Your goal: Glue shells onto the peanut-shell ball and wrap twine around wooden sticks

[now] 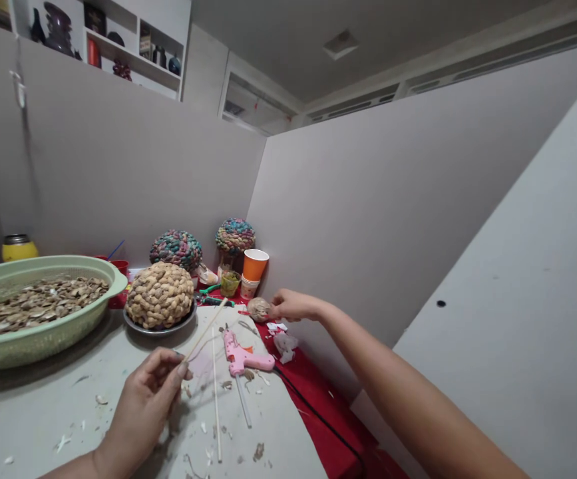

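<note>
My left hand (156,392) pinches a thin wooden stick (207,329), which slants up to the right over the table. At the table's far right edge, my right hand (291,306) has its fingers closed at a ball of brown twine (258,309). How firmly they grip it is hard to see. Between the hands lies a pink glue gun (241,356) with a clear glue stick (243,402) sticking out of its back. A second pale stick (217,399) lies flat beside it.
A green basin (43,349) of flat shells stands at the left. Next to it, a dome of peanuts (161,296) rests on a metal dish. Behind are two multicoloured domes (176,249), paper cups (255,264) and pliers (215,301). A black cord (318,416) crosses red cloth (303,392).
</note>
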`<state>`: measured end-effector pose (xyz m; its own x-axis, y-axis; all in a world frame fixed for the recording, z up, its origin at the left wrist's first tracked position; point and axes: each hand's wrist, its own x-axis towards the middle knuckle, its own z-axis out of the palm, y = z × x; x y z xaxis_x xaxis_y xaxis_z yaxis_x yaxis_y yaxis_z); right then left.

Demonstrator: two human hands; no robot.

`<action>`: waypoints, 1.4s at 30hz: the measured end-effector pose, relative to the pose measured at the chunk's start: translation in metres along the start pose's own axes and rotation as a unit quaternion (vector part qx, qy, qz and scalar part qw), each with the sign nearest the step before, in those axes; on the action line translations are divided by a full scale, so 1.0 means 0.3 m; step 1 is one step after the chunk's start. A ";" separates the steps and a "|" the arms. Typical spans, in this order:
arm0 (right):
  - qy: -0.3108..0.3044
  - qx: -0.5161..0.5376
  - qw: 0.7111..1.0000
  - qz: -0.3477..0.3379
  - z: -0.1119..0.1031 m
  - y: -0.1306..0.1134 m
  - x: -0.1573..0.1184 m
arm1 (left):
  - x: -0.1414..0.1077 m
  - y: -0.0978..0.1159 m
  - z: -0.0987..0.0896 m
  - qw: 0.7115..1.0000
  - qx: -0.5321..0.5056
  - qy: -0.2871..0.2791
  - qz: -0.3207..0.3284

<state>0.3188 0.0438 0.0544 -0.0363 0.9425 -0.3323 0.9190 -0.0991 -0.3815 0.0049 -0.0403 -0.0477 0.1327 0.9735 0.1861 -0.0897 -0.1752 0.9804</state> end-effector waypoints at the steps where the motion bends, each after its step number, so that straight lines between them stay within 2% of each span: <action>1: -0.006 0.030 0.999 -0.012 -0.010 0.017 -0.027 | 0.004 0.007 -0.004 1.000 -0.003 0.008 0.002; 4: -0.034 0.114 0.992 -0.037 -0.021 0.068 -0.107 | 0.014 0.031 -0.011 0.999 -0.016 0.031 0.000; 7: -0.052 0.191 0.979 -0.056 -0.003 0.114 -0.187 | 0.023 0.046 -0.015 0.999 -0.029 0.033 -0.012; 12: -0.014 0.336 0.936 -0.101 0.092 0.152 -0.293 | 0.035 0.053 -0.019 0.998 -0.053 0.019 -0.008; 15: -0.011 0.394 0.910 -0.130 0.193 0.132 -0.313 | 0.027 0.075 -0.012 0.996 -0.086 -0.019 -0.030; 19: -0.057 0.426 0.888 -0.164 0.322 0.058 -0.303 | 0.002 0.111 0.002 0.986 -0.126 -0.080 -0.067; 22: -0.090 0.414 0.884 -0.198 0.372 -0.001 -0.290 | -0.009 0.120 0.006 0.980 -0.140 -0.107 -0.088; 24: -0.085 0.397 0.888 -0.217 0.388 -0.028 -0.283 | -0.010 0.119 0.003 0.982 -0.135 -0.106 -0.081; 31: -0.035 0.334 0.911 -0.238 0.440 -0.087 -0.276 | -0.019 0.105 -0.002 0.995 -0.020 -0.096 0.034; 34: -0.013 0.293 0.926 -0.236 0.468 -0.118 -0.264 | -0.036 0.078 0.003 0.989 0.054 -0.106 0.093; 36: -0.022 0.299 0.928 -0.221 0.492 -0.134 -0.248 | -0.047 0.058 0.003 0.978 0.104 -0.112 0.141; 39: -0.100 0.381 0.900 -0.188 0.532 -0.150 -0.222 | -0.060 0.037 -0.004 0.956 0.173 -0.111 0.211; 42: -0.182 0.493 0.836 -0.159 0.567 -0.166 -0.212 | -0.071 0.033 -0.014 0.935 0.221 -0.104 0.258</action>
<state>0.2086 -0.0655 -0.0520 -0.4990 0.8296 -0.2505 0.0764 -0.2458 -0.9663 -0.0028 -0.0622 -0.0424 0.3777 0.7014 0.6045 0.2152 -0.7015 0.6794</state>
